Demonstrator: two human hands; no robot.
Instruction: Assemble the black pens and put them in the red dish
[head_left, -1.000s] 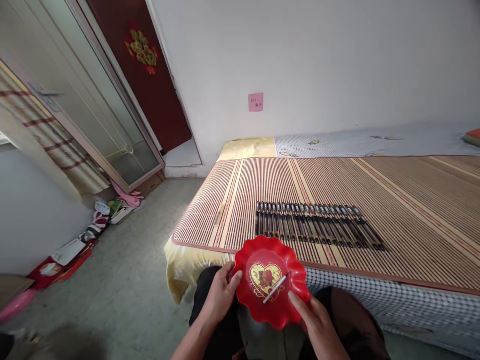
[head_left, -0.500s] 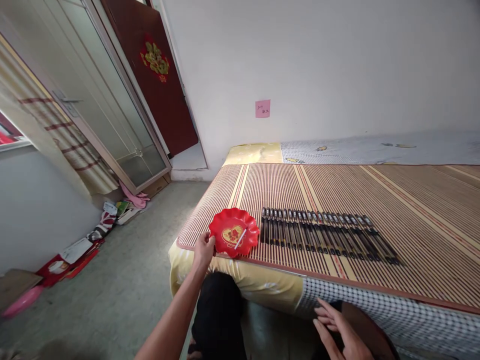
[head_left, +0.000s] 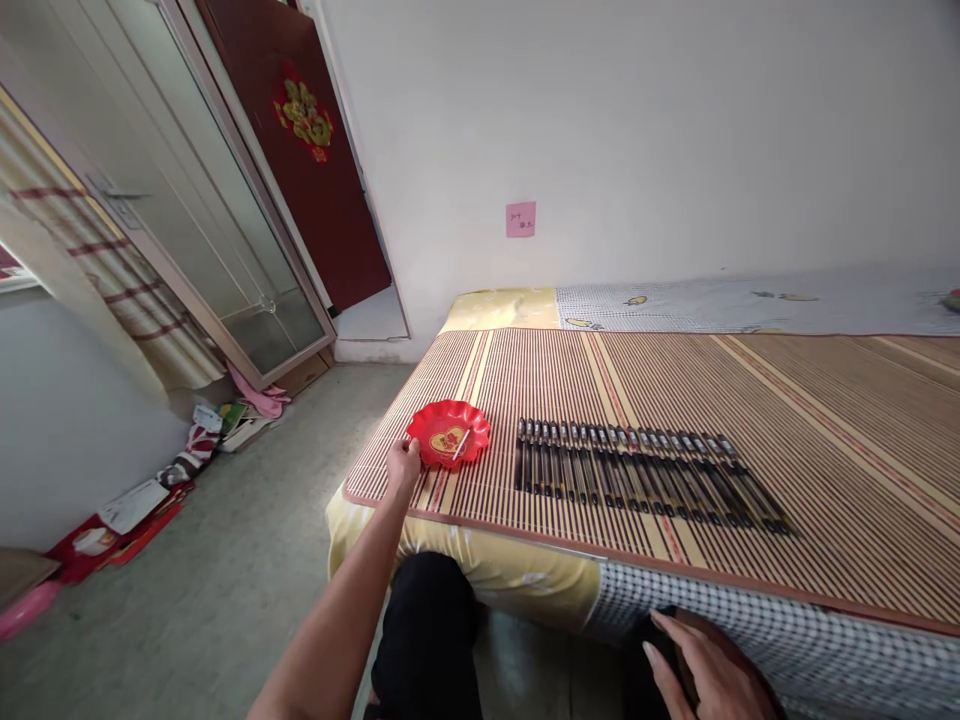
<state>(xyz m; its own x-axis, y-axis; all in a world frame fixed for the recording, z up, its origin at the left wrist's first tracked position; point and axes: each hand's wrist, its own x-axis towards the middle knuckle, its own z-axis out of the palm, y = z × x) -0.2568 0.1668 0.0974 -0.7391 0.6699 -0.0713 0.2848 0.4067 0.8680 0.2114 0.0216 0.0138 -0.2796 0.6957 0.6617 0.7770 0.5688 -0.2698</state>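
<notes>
My left hand (head_left: 403,466) grips the near left rim of a red plate (head_left: 474,447) with a scalloped edge and a gold heart in its middle. A thin white stick (head_left: 461,444) lies in the plate. Right of the plate, several dark pens (head_left: 645,470) lie side by side in a long row on the striped mat (head_left: 540,375). My right hand (head_left: 701,665) is low at the bottom, over my leg, with its fingers apart and nothing in them.
The mat covers a bed with a yellow and checked sheet (head_left: 517,575). A white wall with a pink note (head_left: 520,220) stands behind. At left are a glass door (head_left: 225,200), a curtain (head_left: 142,300) and papers (head_left: 135,505) on the floor.
My left hand has moved the red plate farther from me and slightly left, and it sits flatter. My right hand has shifted slightly, lower over my leg. The pens lie unchanged.
</notes>
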